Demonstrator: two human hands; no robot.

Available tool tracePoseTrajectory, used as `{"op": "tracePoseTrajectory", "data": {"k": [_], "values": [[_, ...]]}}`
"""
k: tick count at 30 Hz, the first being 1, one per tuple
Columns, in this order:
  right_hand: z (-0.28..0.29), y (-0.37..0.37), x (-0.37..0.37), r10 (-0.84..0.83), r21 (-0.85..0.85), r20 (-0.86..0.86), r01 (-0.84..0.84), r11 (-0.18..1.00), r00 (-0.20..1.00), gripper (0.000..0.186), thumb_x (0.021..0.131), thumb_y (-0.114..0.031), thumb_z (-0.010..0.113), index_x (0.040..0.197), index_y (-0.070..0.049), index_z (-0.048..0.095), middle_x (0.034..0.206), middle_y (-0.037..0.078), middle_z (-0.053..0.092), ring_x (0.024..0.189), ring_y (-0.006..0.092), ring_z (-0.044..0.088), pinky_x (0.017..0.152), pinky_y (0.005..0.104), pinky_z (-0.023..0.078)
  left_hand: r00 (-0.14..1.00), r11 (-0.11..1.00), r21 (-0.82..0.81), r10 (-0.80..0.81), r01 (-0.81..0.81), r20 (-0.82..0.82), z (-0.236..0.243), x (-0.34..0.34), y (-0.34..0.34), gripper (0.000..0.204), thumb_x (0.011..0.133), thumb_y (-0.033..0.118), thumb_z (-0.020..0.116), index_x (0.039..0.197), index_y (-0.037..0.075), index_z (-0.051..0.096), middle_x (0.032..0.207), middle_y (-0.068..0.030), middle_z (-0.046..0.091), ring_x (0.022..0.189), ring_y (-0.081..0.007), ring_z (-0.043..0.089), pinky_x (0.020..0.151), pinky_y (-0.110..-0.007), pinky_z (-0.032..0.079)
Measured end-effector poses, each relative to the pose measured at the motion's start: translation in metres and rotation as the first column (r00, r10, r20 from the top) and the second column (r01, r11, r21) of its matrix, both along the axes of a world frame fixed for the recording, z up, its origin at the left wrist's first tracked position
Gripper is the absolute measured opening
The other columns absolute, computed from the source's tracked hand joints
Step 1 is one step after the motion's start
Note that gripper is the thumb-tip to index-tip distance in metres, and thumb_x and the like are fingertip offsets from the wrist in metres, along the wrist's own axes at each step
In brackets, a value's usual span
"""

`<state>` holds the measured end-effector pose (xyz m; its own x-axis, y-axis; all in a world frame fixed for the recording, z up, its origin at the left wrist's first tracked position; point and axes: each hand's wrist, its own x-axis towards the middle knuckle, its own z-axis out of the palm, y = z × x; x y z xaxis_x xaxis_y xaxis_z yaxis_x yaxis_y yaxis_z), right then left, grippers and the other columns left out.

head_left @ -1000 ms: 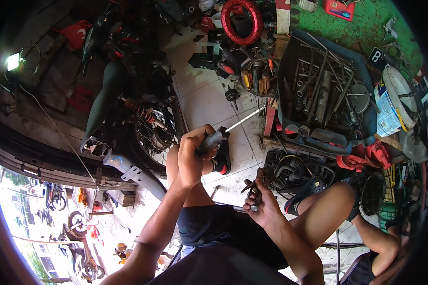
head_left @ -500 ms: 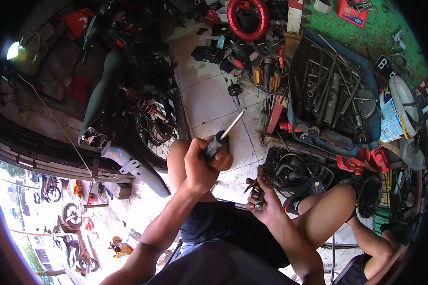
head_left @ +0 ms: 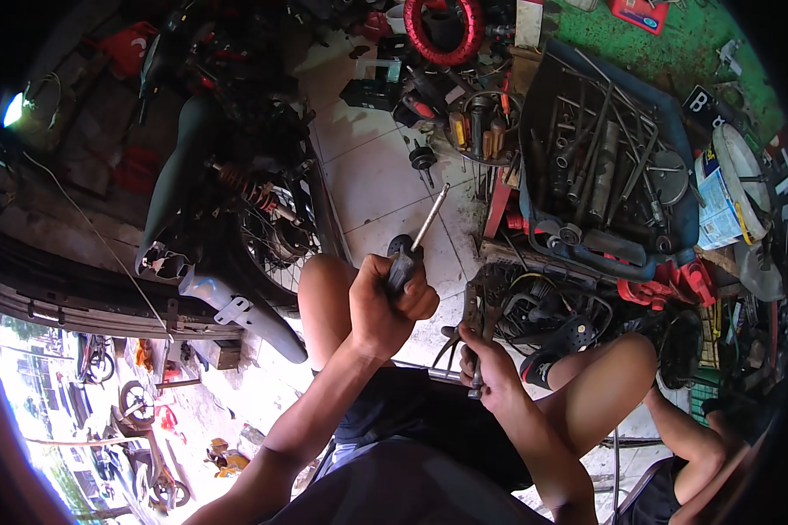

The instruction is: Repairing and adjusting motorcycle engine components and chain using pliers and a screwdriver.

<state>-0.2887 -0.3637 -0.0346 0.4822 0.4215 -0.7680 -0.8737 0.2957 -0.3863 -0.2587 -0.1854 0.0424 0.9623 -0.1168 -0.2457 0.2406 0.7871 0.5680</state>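
Observation:
My left hand [head_left: 382,317] is closed round the dark handle of a screwdriver [head_left: 429,219], its bare metal shank slanting up and to the right. Lower and to the right, my right hand [head_left: 502,369] grips a dark metal part with prongs [head_left: 447,352]. The fingers cover much of that part, so its exact kind cannot be made out. The screwdriver tip is apart from the part in my right hand. Both hands are above my lap, between my bare knees.
A partly stripped motorcycle [head_left: 258,197] stands at left. A blue tray [head_left: 534,131] of wrenches and sockets sits at right, near a white bucket [head_left: 727,188]. A small dark part [head_left: 422,157] lies on the tiles. Another person's arm [head_left: 687,437] shows at lower right.
The view has shifted slightly. The screwdriver now points more steeply upward. My right hand has turned, altering the angle of the metal part and hiding more of it.

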Motion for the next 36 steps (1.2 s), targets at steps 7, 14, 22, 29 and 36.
{"op": "tracePoseTrajectory", "data": {"k": [7, 14, 22, 29, 36], "values": [[-0.006, 0.004, -0.005, 0.139, -0.368, 0.368, 0.007, 0.93, 0.919, 0.045, 0.087, -0.039, 0.067, 0.059, -0.008, 0.05, 0.051, -0.003, 0.041, 0.045, 0.0076, 0.032, 0.044, 0.0303, 0.026, 1.0, 1.0, -0.013, -0.001, 0.001, 0.016, -0.003, 0.004, 0.0, 0.031, 0.085, 0.032, 0.034, 0.067, 0.007, 0.041, 0.049, 0.0008, 0.026, 0.045, -0.0135, 0.021, 0.05, -0.03, 0.021], [-0.006, -0.001, -0.009, 0.251, -0.465, 0.473, -0.002, 0.885, 0.845, 0.042, 0.091, -0.029, 0.063, 0.058, -0.008, 0.046, 0.05, -0.006, 0.037, 0.047, 0.0048, 0.032, 0.044, 0.0284, 0.022, 1.0, 1.0, -0.005, 0.01, -0.01, 0.018, -0.001, 0.007, 0.0, 0.031, 0.085, 0.032, 0.033, 0.066, 0.008, 0.041, 0.049, 0.0011, 0.025, 0.045, -0.014, 0.02, 0.049, -0.03, 0.021], [0.015, -0.009, -0.002, 0.592, -0.69, 0.72, 0.275, 0.67, 0.362, 0.025, 0.085, -0.024, 0.066, 0.08, 0.001, 0.061, 0.073, 0.015, 0.062, 0.065, 0.0328, 0.06, 0.058, 0.0407, 0.045, 0.995, 0.935, 0.345, 0.096, -0.085, -0.013, 0.012, 0.008, 0.003, 0.036, 0.092, 0.029, 0.027, 0.077, 0.004, 0.048, 0.053, 0.003, 0.029, 0.048, -0.0095, 0.023, 0.048, -0.026, 0.021], [0.019, -0.011, 0.002, 0.549, -0.544, 0.829, 0.38, 0.748, 0.106, 0.042, 0.081, -0.006, 0.065, 0.122, -0.002, 0.055, 0.106, 0.018, 0.061, 0.094, 0.0339, 0.06, 0.081, 0.04, 0.05, 0.992, 0.584, 0.81, 0.12, -0.045, -0.032, 0.041, 0.001, -0.009, 0.031, 0.097, 0.026, 0.037, 0.088, 0.001, 0.053, 0.065, 0.0001, 0.043, 0.06, -0.0081, 0.037, 0.056, -0.023, 0.032], [0.015, -0.013, 0.0, 0.529, -0.542, 0.835, 0.387, 0.746, 0.152, 0.05, 0.077, -0.001, 0.066, 0.125, -0.004, 0.055, 0.11, 0.018, 0.063, 0.1, 0.0333, 0.062, 0.085, 0.0393, 0.051, 0.995, 0.249, 0.964, 0.058, -0.09, 0.078, 0.033, -0.009, -0.011, 0.034, 0.096, 0.023, 0.042, 0.099, -0.007, 0.057, 0.074, -0.0047, 0.055, 0.07, -0.0115, 0.049, 0.068, -0.024, 0.043]]}}
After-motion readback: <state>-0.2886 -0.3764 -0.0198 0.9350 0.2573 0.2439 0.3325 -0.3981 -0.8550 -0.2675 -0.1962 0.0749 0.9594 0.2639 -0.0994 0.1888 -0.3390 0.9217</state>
